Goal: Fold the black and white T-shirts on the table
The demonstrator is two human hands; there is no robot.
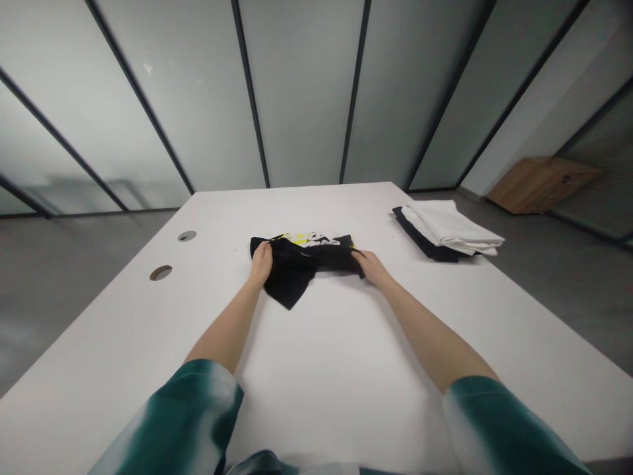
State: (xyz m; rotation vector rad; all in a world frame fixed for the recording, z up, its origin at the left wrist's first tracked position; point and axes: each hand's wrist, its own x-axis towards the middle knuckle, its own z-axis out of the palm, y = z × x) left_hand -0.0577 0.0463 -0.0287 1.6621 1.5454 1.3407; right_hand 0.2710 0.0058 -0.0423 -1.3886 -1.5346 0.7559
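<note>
A black T-shirt (291,272) with a yellow and white print lies partly folded at the middle of the white table (316,369). At its left side, my left hand (262,261) is closed on the fabric. My right hand (370,265) pinches the right end of the folded edge. Between the hands the cloth is drawn fairly straight, and a loose pointed flap hangs toward me near my left hand. The print shows only along the far side; the rest of it is covered by the folded-over black cloth.
On the table's right side sits a stack of folded cloths, white cloth (452,224) on top of black cloth (420,241). Two round holes, one a cable hole (161,272), pierce the tabletop at left. Frosted glass panels stand behind; a wooden cabinet (539,185) is at far right.
</note>
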